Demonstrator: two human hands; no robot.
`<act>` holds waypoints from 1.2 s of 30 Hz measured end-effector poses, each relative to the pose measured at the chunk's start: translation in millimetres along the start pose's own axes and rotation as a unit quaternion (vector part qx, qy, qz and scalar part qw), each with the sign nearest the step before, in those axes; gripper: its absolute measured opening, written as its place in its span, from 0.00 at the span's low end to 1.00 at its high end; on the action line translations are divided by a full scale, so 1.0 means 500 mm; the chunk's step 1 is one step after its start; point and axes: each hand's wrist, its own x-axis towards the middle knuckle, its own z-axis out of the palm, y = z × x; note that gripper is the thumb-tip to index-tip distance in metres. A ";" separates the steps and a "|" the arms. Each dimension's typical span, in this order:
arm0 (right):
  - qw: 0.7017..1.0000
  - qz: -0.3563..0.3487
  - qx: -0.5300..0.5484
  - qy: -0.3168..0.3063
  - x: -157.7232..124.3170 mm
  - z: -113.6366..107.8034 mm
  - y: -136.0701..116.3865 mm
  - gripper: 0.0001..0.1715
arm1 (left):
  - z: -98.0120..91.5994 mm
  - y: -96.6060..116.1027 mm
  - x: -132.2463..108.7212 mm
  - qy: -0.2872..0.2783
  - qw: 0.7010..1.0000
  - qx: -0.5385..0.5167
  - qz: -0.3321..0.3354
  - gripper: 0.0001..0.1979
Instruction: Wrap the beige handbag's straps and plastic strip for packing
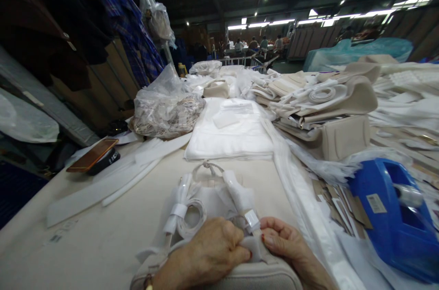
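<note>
A beige handbag point(260, 278) lies in front of me at the table's near edge. Its handle is wrapped in white foam sheet point(236, 189), held by bands of clear tape. A coiled strap point(187, 221) in thin wrapping sits inside the handle's left side. My left hand point(209, 251) reaches across the bag, fingers curled and closed on a piece of white foam at the right handle's base; the fingertips are partly hidden. Opposite it, my right hand point(291, 244) pinches the edge of that foam beside the handle between thumb and fingers.
Stacked white foam sheets point(229, 134) lie ahead. A blue tape dispenser point(387, 217) stands at right, near piled beige bags point(343, 130). At left are a plastic bag of straps point(168, 111), foam strips point(113, 185) and a phone point(94, 155). People sit far back.
</note>
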 end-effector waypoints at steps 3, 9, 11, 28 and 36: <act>1.000 0.003 0.010 0.014 0.003 -0.007 0.005 0.21 | 0.001 0.008 0.012 -0.016 0.998 0.063 -0.013 0.13; 1.000 -0.009 -0.003 0.023 -0.001 -0.012 0.012 0.20 | 0.011 0.011 0.040 -0.019 0.995 0.099 -0.020 0.14; 0.999 -0.015 -0.019 0.023 -0.005 -0.010 0.011 0.19 | 0.013 0.010 0.044 -0.012 0.995 0.094 -0.021 0.14; 0.976 -0.044 -0.198 -0.075 -0.007 -0.029 -0.017 0.20 | 0.008 0.010 0.042 -0.031 0.998 0.043 0.030 0.15; 0.962 -0.054 -0.265 -0.031 0.009 -0.037 -0.009 0.19 | 0.010 0.009 0.044 -0.036 0.985 0.147 0.081 0.15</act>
